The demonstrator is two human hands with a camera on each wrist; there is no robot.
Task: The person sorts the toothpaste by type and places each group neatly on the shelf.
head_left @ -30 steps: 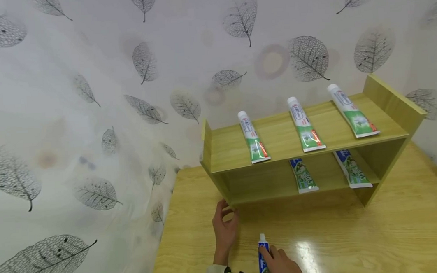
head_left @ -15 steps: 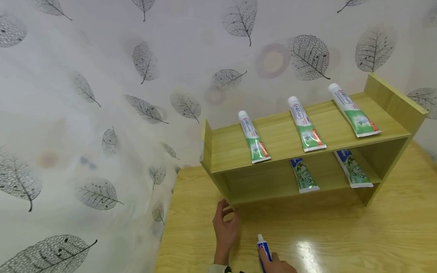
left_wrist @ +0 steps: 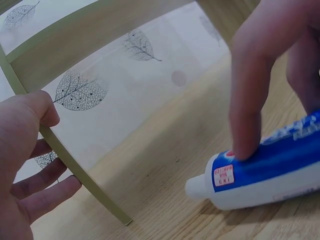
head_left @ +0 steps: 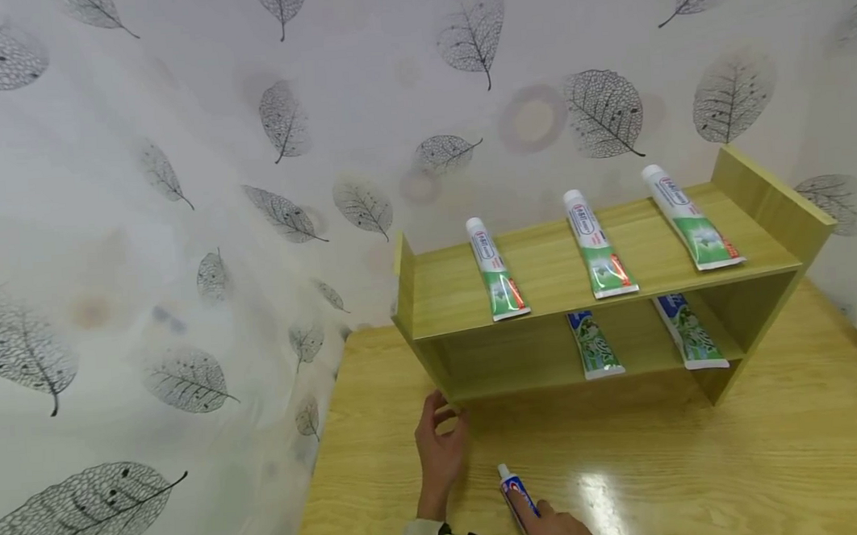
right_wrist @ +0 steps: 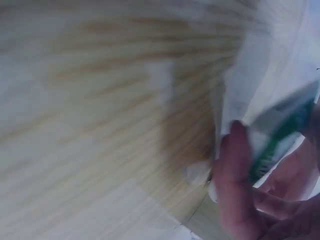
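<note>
In the head view my left hand (head_left: 440,459) is at the lower left corner of a two-tier wooden shelf (head_left: 542,260). The left wrist view shows its thumb and fingers on either side of the thin side panel (left_wrist: 92,185), gripping it. My right hand (head_left: 559,530) holds a blue, white and green toothpaste tube (head_left: 516,489) just above or on the table, white cap pointing toward the shelf. One finger presses the top of the tube near the cap end. The right wrist view is blurred; the green end of the tube shows beside the fingers (right_wrist: 235,175).
Three white-and-green toothpaste tubes (head_left: 589,243) lie on the upper tier. Two blue-and-green tubes (head_left: 596,347) lie on the lower tier, at its middle and right. The wooden table (head_left: 795,458) meets leaf-patterned walls (head_left: 205,311) at the left and behind.
The tube in my right hand has turned, its cap swinging left and slightly toward me. My left hand stays at the shelf corner.
</note>
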